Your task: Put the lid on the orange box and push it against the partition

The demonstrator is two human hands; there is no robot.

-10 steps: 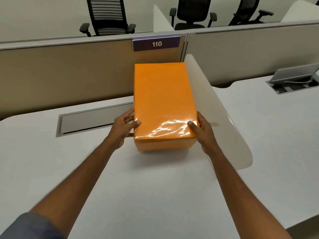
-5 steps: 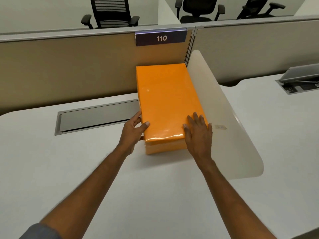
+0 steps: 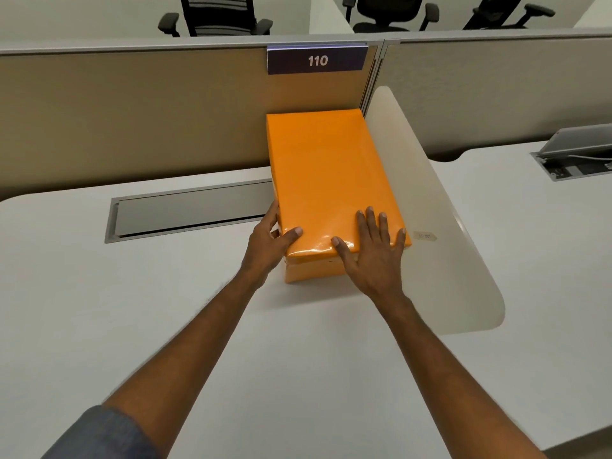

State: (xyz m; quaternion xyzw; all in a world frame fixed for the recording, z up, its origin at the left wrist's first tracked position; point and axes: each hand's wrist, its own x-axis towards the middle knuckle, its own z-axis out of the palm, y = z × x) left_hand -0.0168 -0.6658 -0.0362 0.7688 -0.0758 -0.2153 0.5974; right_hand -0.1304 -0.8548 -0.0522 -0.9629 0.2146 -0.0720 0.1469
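The orange box [image 3: 308, 276] stands on the white desk [image 3: 198, 326] with its glossy orange lid [image 3: 328, 173] sitting on top. Its far end reaches the tan partition [image 3: 132, 120] under the "110" sign [image 3: 317, 60]. Its right side runs along a cream side divider [image 3: 427, 200]. My left hand [image 3: 268, 243] grips the near left corner, thumb on the lid and fingers along the side. My right hand [image 3: 371, 256] lies flat, fingers spread, on the lid's near right end.
A closed grey cable hatch [image 3: 185, 210] is set into the desk left of the box. An open cable hatch [image 3: 576, 157] sits on the neighbouring desk at far right. Black office chairs [image 3: 218, 14] stand behind the partition.
The box with its lid has slid away from me toward the partition. My right hand went from gripping the lid's right edge to lying flat on top.
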